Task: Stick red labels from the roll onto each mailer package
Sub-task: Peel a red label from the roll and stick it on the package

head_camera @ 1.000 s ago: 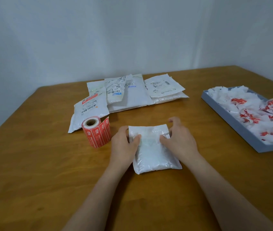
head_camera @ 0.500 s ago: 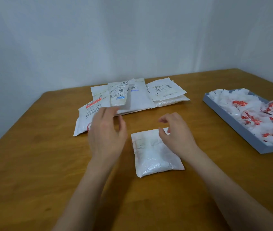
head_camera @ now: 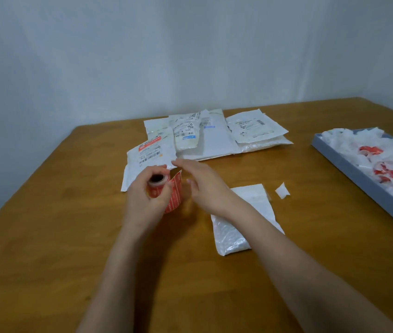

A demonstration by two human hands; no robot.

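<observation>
Wooden table: one label roll gripped in your left hand; right hand open, fingers extended; one mailer partly hidden under your right forearm; stacked mailers overlap, count unclear.

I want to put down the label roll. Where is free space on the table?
Bare wood lies left of the red label roll and along the near edge of the brown wooden table. Crowded: the pile of white mailer packages behind, the grey tray at right.

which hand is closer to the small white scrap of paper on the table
Right. The right hand lies left of the paper scrap, not touching it; the left hand is farther left, holding the label roll.
</observation>
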